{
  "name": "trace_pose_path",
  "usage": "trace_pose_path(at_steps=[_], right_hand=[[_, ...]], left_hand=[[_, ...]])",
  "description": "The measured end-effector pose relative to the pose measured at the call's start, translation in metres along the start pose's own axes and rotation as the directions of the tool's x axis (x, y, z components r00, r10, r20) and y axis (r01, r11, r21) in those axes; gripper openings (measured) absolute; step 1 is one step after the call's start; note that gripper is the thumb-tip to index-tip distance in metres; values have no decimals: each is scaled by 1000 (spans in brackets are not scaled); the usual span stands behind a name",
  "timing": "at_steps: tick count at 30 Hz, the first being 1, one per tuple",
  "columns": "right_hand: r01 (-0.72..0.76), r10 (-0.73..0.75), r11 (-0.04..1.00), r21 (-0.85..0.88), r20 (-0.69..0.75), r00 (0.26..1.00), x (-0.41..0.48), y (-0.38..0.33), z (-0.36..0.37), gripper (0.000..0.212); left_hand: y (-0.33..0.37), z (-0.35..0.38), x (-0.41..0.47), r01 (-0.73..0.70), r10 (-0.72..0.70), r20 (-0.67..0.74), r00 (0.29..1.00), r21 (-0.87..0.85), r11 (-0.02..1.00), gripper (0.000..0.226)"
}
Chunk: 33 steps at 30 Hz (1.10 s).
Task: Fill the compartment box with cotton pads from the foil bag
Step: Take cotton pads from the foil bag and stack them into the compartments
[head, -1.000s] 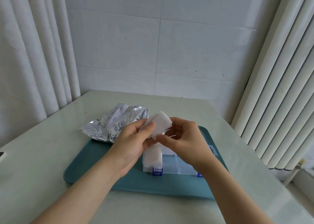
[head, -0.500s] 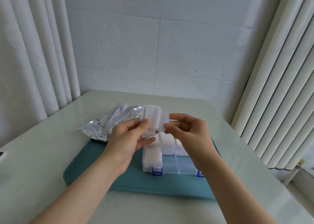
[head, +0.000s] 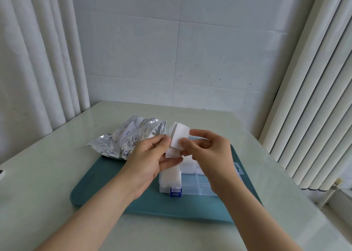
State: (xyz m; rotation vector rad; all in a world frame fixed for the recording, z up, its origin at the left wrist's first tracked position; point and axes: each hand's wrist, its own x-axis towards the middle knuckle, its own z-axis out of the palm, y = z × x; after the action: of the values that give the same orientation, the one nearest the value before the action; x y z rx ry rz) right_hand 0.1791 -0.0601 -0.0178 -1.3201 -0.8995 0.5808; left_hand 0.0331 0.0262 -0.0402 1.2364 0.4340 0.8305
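Stack of cotton pads now tilted and fanned, right hand pinching further across its front, left hand pinching its left edge, above the part-filled compartment box on a teal tray, foil bag behind left, pale surface

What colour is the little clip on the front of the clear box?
The clip is blue, seen best in the head view.

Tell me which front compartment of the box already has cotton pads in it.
The front left compartment, right behind the blue latch: white pads fill it, while the front compartments to its right look clear, with the teal tray showing through.
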Motion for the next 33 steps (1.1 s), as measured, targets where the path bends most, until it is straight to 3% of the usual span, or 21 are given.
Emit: trace_pose_path(at_steps=[5, 9, 14, 17, 20, 23, 26, 30, 33], right_hand=[[5, -6, 1000, 6, 109, 994, 0, 0, -1, 10], [5, -8, 998, 57, 48, 999, 3, 2, -3, 8], [-38, 48, 986, 161, -55, 997, 11, 6, -9, 8], [-56, 57, 978, 203, -3, 998, 14, 4, -14, 9], [-36, 29, 997, 67, 92, 995, 10, 2, -13, 24], [36, -31, 997, -68, 79, 996, 5, 3, -6, 35], [125, -112, 976, -179, 81, 990, 4, 4, -4, 37], [330, -317, 812, -481, 111, 942, 4, 9, 0, 43], [478, -413, 659, -580, 252, 875, 3, 13, -2, 64]], left_hand=[[1, -2, 0, 5, -7, 54, 999, 39, 999, 29], [0, -2, -1, -13, 5, 82, 997, 98, 995, 31], [-2, -4, 1, -9, 6, 19, 1000, 137, 991, 29], [0, -4, 1, 3, -1, -19, 1000, 98, 995, 29], [3, -1, 2, 44, -44, 19, 999, -12, 999, 30], [5, 1, 2, 68, -68, 1, 998, -131, 989, 37], [5, 1, 0, 74, -77, -15, 997, -140, 987, 41], [4, -1, 0, 92, -97, -34, 995, -125, 988, 40], [6, 0, -1, 93, -100, -61, 993, -107, 990, 39]])
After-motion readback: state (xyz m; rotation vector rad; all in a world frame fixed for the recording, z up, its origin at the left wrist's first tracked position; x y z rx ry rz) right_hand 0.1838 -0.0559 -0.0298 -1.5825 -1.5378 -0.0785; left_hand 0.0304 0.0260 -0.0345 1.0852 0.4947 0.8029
